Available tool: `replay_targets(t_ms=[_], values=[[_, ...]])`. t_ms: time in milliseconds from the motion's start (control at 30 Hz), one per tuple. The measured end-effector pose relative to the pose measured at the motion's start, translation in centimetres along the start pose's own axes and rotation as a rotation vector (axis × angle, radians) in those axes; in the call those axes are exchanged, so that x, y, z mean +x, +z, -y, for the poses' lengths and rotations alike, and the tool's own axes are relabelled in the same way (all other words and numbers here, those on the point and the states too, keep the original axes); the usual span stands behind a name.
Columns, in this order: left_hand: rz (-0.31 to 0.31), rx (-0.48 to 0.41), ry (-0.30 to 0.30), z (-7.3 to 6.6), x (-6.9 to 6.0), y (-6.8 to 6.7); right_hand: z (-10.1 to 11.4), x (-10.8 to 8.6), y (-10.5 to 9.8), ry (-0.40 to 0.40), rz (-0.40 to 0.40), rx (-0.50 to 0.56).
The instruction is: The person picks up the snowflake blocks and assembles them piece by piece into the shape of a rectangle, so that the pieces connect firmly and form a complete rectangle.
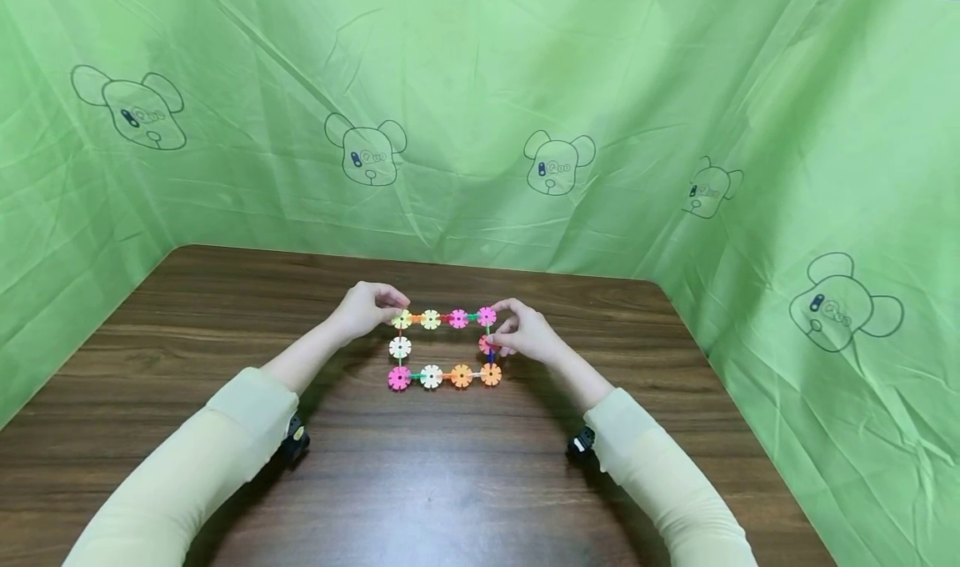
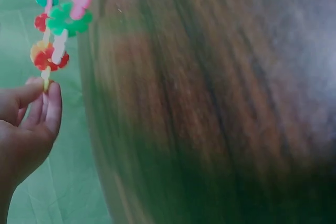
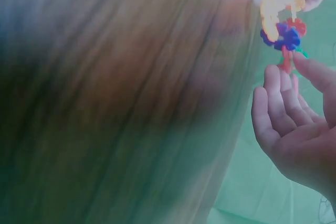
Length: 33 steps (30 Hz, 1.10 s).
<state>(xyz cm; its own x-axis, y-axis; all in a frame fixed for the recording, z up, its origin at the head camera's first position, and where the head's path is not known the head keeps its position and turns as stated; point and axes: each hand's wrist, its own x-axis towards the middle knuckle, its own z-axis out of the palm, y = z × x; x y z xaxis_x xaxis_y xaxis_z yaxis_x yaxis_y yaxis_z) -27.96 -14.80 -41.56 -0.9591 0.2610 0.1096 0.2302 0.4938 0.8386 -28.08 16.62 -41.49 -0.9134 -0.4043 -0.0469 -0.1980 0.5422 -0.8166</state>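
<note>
Colourful notched plastic snowflake discs are joined edge to edge into a rectangular frame [image 1: 431,376], seen in the head view over the middle of the table. Its discs facing the head camera are pink, white, orange and yellow. At the far left corner my left hand [image 1: 367,310] pinches a yellow disc [image 1: 402,320] between thumb and fingers. My right hand [image 1: 528,333] pinches the reddish-pink disc [image 1: 483,344] in the right side, partly covering it. The left wrist view shows a green disc [image 2: 79,23] in the frame edge-on; the right wrist view shows a blue disc [image 3: 287,37].
A dark wood-grain table [image 1: 427,484] lies under both arms. Green cloth [image 1: 465,67] with printed bear heads hangs around its back and sides. Dark wrist cameras sit under the left sleeve [image 1: 251,417] and the right sleeve [image 1: 630,434].
</note>
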Motion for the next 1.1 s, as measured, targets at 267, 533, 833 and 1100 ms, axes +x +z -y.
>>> replay_targets(t_ms=[267, 533, 833, 1100], values=[[0.111, -0.007, 0.062, 1.9, 1.3, 0.2, -1.4, 1.0, -0.1, 0.066, 0.059, 0.002], [0.200, -0.022, 0.062, 3.3, 1.3, -0.3, -1.7, 1.7, 0.0, 0.066, 0.087, -0.047], [0.206, -0.018, 0.075, 3.4, 1.1, -0.5, -2.0, 2.0, -0.1, 0.066, 0.124, -0.140], [0.149, 0.036, 0.076, 2.9, 0.9, -1.0, -1.7, 1.7, -0.8, 0.053, 0.126, -0.168]])
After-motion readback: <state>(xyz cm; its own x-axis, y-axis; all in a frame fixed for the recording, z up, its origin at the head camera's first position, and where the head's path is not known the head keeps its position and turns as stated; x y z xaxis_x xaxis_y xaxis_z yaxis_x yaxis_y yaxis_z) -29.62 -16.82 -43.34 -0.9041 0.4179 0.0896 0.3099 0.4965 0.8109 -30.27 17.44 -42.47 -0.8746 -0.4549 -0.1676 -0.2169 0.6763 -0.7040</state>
